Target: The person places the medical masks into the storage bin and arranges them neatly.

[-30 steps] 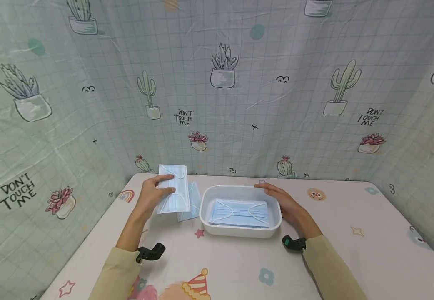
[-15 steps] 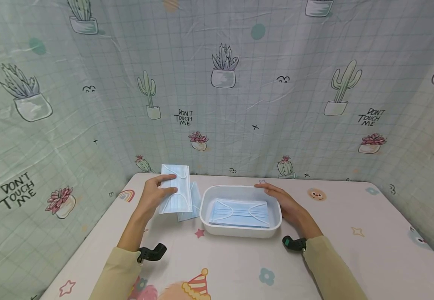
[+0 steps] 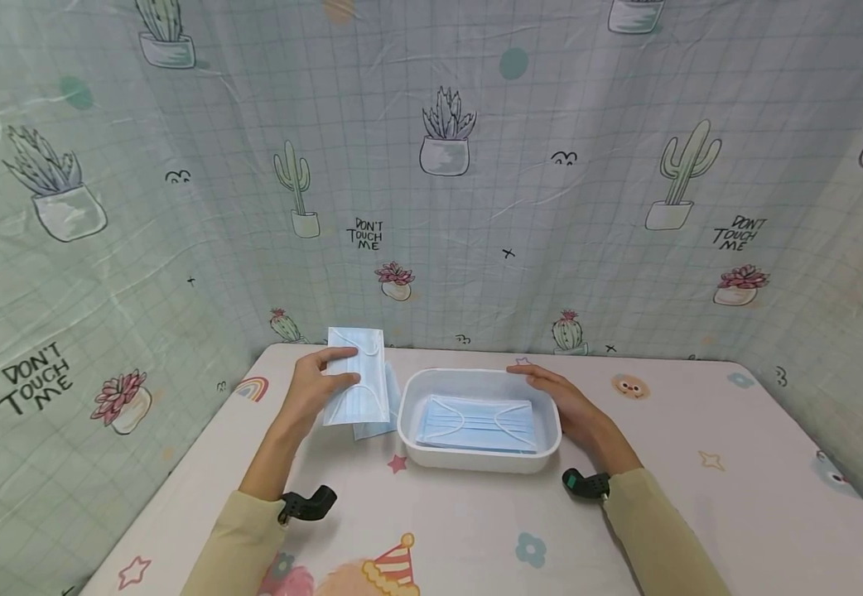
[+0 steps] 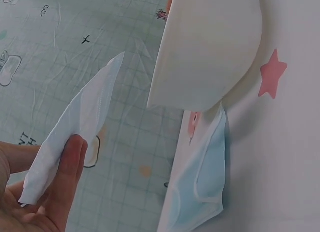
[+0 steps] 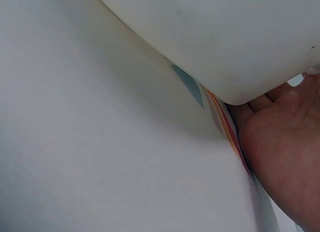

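My left hand (image 3: 310,389) pinches a pale blue pleated face mask (image 3: 368,397) between thumb and fingers, held upright left of the white container (image 3: 476,460). The left wrist view shows the same mask (image 4: 82,117) nearly edge-on. Behind it a second face mask (image 3: 392,397) lies on the table against the container's left side, partly covered in the head view; the left wrist view shows this mask (image 4: 200,177) with its ear loop. Inside the container, face masks (image 3: 476,424) lie flat. My right hand (image 3: 569,410) rests round the container's back right corner, fingers extended along the rim.
The table (image 3: 469,530) has a white cover printed with stars, flowers and a party hat. A cactus-printed curtain (image 3: 506,199) hangs behind it and along both sides. Each wrist carries a small black camera, such as the left one's camera (image 3: 308,502).
My left hand has drifted slightly to the right with the face mask, which now overlaps more of the mask on the table. The right hand and the container stay put.
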`<state>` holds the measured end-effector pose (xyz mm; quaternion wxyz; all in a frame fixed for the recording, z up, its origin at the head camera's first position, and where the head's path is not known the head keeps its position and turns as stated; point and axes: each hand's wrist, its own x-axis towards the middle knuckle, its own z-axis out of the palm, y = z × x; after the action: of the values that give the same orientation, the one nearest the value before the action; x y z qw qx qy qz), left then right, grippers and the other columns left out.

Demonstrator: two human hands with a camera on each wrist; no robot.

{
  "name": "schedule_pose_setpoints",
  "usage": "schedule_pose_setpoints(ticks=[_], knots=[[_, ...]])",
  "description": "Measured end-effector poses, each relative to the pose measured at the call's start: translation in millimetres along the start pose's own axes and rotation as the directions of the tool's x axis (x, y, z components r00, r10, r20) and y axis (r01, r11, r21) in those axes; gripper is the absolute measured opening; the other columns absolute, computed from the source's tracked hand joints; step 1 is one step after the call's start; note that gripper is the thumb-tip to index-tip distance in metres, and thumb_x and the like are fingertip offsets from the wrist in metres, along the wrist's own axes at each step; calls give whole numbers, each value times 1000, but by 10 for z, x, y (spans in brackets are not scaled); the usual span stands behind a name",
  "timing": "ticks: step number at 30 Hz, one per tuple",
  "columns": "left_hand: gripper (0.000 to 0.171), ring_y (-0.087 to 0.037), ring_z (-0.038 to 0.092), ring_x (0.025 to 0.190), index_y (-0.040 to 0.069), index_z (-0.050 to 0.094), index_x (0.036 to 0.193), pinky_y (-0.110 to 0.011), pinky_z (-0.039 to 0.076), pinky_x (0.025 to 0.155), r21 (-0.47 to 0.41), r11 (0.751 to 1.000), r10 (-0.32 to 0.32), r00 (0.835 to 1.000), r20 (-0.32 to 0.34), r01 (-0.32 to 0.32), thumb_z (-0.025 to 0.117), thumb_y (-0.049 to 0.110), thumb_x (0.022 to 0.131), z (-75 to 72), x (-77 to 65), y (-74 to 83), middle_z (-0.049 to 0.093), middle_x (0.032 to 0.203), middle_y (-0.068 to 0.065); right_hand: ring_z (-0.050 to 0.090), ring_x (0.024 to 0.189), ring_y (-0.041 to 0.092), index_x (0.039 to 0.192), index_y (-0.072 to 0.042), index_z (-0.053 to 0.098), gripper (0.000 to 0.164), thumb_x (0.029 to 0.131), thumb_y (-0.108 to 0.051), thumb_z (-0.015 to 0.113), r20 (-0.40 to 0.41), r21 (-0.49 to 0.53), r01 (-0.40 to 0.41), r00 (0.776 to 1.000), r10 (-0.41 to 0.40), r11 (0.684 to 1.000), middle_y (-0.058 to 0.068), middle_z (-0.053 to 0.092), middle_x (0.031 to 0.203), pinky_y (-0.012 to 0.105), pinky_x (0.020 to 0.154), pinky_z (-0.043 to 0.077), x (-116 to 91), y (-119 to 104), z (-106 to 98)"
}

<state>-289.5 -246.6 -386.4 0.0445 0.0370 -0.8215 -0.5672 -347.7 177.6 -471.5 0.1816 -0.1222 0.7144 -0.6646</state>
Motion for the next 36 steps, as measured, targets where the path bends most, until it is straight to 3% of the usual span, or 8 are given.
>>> schedule_pose_setpoints(ticks=[14, 28, 36], knots=[[46, -37, 33, 153, 10, 66, 138, -56, 32, 123, 18, 1000, 0, 1000, 0, 0, 72, 7, 92, 93, -10, -8, 33, 168, -15, 12, 162, 34, 152, -19, 52, 42, 111, -24, 42, 3, -4, 11, 1000, -11, 1000, 3, 26, 172, 60, 127, 15, -1, -4, 4], [47, -35, 44, 142, 11, 67, 137, -53, 40, 119, -12, 1000, 10, 1000, 24, -9, 73, 7, 91, 202, -24, -10, 39, 164, -15, 15, 161, 34, 152, -18, 52, 43, 111, -26, 43, -5, -3, 5, 1000, -5, 1000, 3, 27, 172, 59, 127, 17, -1, 1, 2], [46, -35, 42, 145, 11, 67, 137, -54, 37, 121, -39, 999, 12, 1000, 28, -11, 73, 5, 91, 235, -45, 17, 38, 165, -14, 18, 160, 34, 152, -19, 53, 43, 110, -28, 45, -6, -2, 0, 1000, 0, 1000, 3, 27, 171, 59, 127, 18, 1, -4, 6]])
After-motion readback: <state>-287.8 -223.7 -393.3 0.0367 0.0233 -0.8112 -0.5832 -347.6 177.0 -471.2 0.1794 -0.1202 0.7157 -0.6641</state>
